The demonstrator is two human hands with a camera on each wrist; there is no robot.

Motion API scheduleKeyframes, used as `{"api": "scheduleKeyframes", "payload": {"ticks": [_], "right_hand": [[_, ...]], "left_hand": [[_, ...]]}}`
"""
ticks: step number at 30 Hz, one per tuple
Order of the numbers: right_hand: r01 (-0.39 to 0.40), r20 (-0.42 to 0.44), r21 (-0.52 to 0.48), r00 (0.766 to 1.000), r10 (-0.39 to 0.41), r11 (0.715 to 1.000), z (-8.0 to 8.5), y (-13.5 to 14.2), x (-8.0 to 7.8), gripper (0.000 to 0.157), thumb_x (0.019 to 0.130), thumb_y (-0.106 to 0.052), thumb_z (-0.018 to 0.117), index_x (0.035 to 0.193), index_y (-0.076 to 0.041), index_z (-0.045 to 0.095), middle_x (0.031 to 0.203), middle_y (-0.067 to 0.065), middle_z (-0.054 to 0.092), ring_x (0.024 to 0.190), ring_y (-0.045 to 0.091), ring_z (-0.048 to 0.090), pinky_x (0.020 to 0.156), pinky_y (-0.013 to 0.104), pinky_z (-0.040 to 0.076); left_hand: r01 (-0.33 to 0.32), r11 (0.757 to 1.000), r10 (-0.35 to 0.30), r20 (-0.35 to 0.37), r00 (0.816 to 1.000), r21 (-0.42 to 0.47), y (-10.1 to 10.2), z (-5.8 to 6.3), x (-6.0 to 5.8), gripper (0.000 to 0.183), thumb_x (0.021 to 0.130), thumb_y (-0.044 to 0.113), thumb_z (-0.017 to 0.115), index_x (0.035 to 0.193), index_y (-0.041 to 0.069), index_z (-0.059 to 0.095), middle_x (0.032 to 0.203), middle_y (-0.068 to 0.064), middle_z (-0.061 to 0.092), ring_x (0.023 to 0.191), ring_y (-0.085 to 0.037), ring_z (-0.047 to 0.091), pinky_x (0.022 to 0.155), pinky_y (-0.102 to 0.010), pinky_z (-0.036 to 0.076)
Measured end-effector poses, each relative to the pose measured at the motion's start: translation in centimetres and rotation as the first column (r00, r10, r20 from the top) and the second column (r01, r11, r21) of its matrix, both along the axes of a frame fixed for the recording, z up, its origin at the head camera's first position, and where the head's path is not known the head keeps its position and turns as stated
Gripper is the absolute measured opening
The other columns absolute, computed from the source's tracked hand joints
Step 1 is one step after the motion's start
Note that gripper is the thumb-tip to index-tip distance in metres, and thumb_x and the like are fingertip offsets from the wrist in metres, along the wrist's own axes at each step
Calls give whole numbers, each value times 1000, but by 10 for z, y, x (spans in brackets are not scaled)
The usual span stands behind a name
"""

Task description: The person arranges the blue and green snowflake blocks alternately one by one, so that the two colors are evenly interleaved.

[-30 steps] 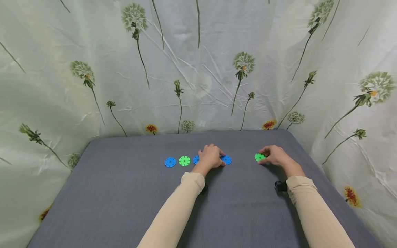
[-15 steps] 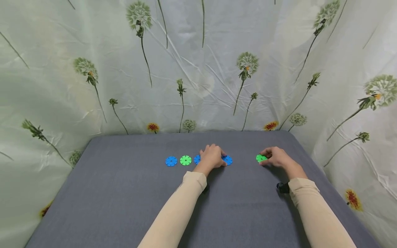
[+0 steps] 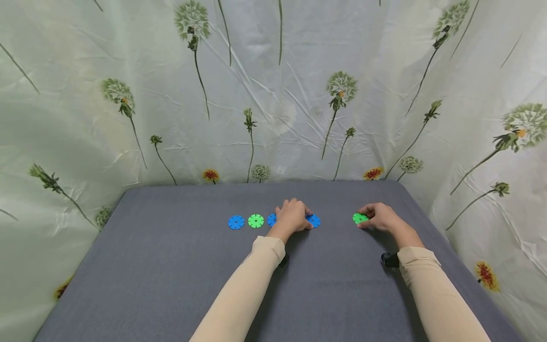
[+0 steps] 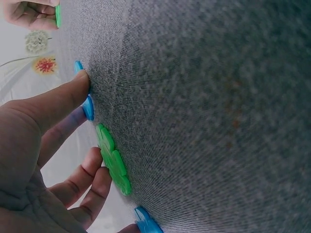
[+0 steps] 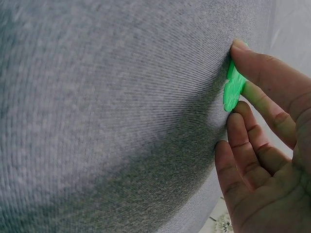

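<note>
My left hand point(image 3: 292, 216) reaches over the row of notched interlocking discs, and its thumb and index finger pinch the blue disc point(image 3: 314, 221) at the row's right end. Under this palm lies a green disc point(image 4: 114, 160), hidden in the head view; two other fingertips are right at its edge in the left wrist view. To the left are a partly covered blue disc point(image 3: 271, 219), a green disc point(image 3: 256, 221) and another blue disc point(image 3: 236, 222). Farther right, my right hand point(image 3: 381, 217) pinches a separate green disc point(image 5: 234, 88) between thumb and index finger, low at the cloth.
A grey cloth covers the table point(image 3: 162, 275). Behind it and along both sides hangs a pale curtain point(image 3: 282, 95) printed with dandelions. A black wrist camera point(image 3: 389, 260) sits under the right wrist.
The head view has shifted slightly since the oldest frame. Both hands and the discs keep their places on the table.
</note>
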State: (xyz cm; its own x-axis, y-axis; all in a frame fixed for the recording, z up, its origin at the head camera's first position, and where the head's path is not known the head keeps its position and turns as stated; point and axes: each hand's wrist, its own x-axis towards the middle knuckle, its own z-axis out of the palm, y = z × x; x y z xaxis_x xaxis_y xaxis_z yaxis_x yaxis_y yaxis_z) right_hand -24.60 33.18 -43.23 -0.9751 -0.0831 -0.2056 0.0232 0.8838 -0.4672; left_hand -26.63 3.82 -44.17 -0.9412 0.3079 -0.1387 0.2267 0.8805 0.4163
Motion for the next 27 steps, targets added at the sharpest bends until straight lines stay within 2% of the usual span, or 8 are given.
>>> {"api": "scheduleKeyframes", "payload": {"ticks": [13,27], "right_hand": [[15,2,-31,1000,-15,999,-2,1,0,48,92,-17,86,131,5,71,128,31,70,119,47,64,95,54,56],[21,13,-15,1000,-21,1000,-1,0,0,47,93,-17,86,132,5,70,129,31,68,119,46,64,94,53,56]], "left_hand": [[-13,1000,13,-7,1000,-2,1,-2,-1,32,91,38,88,123,34,83,140,-5,64,133,-34,54,115,-63,40],[-13,1000,13,-4,1000,-4,2,-2,-2,33,91,37,88,124,34,83,143,-6,63,137,-35,53,118,-64,39]]}}
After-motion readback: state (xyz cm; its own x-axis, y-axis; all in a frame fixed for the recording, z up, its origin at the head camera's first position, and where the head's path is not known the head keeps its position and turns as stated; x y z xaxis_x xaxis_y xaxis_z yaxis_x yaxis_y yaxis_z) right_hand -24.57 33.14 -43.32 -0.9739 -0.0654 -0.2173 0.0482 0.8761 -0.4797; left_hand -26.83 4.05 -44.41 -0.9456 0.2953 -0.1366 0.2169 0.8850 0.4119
